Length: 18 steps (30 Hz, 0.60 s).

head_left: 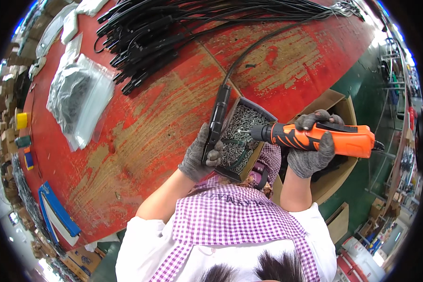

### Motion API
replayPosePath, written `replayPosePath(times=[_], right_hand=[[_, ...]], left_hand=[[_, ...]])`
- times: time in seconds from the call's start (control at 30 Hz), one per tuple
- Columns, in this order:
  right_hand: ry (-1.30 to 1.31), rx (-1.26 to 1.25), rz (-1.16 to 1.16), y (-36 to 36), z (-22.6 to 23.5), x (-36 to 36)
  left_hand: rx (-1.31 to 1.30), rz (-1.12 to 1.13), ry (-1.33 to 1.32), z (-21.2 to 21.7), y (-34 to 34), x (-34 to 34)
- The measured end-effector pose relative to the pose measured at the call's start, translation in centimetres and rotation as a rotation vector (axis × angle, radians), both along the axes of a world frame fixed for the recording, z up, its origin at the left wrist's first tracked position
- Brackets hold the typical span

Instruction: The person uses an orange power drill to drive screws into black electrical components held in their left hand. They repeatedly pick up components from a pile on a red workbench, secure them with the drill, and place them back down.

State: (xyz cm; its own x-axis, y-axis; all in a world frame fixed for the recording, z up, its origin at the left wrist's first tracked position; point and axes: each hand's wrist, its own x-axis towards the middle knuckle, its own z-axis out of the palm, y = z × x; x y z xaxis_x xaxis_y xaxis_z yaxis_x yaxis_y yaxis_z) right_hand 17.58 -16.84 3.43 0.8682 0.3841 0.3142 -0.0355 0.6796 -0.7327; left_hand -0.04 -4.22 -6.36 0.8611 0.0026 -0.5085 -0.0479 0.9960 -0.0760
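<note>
Black plastic part (pixel 217 123), long and narrow, sits upright-ish in the left hand (pixel 199 157) over the near edge of the red worktop (pixel 150 122). A black cable (pixel 263 44) runs out of its top end and curves away across the worktop toward the far right. Left hand wears a grey knit glove, fingers (pixel 215 157) wrapped closed around the lower end of the part.

Right hand (pixel 312 152), also in a grey glove, grips an orange electric screwdriver (pixel 326 137) held roughly level, fingers closed around the body. Its black nose points left, with the tip over the tray of screws (pixel 242 134) and near the black part; cannot tell if the tip touches the part or a screw. The tray is a dark open box full of small silver screws, lying tilted just to the right of the left hand, between the two hands.

Behind the right hand stands an open cardboard box (pixel 340 105) beside the worktop, on a green floor (pixel 362 75). At the far side of the worktop lies a big pile of similar black parts with cables (pixel 145 37). To the left of it lies a clear plastic bag (pixel 77 96) with dark pieces inside. A blue tool (pixel 56 214) lies at the near left edge. The person wears a purple checked apron (pixel 235 214) over a white shirt.
</note>
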Motion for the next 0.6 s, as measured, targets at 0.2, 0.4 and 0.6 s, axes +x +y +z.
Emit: replayPosePath(times=[0.2,0.4,0.6], right_hand=[[0.009,0.117,0.163,2.0,1.7,-1.1],[0.076,0.122,0.230,3.6,1.4,-2.5],[0.099,0.039,0.178,3.9,0.5,-3.2]], left_hand=[[-0.086,0.042,-0.072,-0.9,0.2,-0.4],[-0.113,0.032,-0.074,-0.4,0.3,-0.4],[-0.076,0.027,-0.060,-0.5,0.3,-0.5]])
